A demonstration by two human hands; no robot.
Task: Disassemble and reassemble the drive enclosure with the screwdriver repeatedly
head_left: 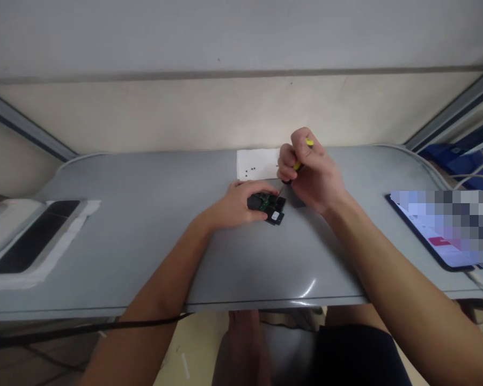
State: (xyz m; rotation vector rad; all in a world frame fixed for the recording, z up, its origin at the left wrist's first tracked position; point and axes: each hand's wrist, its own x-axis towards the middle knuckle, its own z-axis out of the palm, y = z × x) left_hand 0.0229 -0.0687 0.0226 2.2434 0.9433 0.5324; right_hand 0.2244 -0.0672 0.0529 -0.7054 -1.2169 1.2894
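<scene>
One electronic device (271, 206), held low at the counter (245, 262). One screwdriver (309, 143), yellow and black. One white sheet (261, 158), bearing at least four small dark screws (253, 169). Left hand (241, 203) low, grip curled round the device; right hand (317, 174) raised, grip wrapped about the screwdriver, tip downward. Device black, green circuit board (267, 202) exposed.

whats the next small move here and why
I'd probably seat the tip of the yellow-handled tool squarely on the black device: the right hand holds the tool slanted, its shaft pointing down at that device, which the left hand grips.
</scene>
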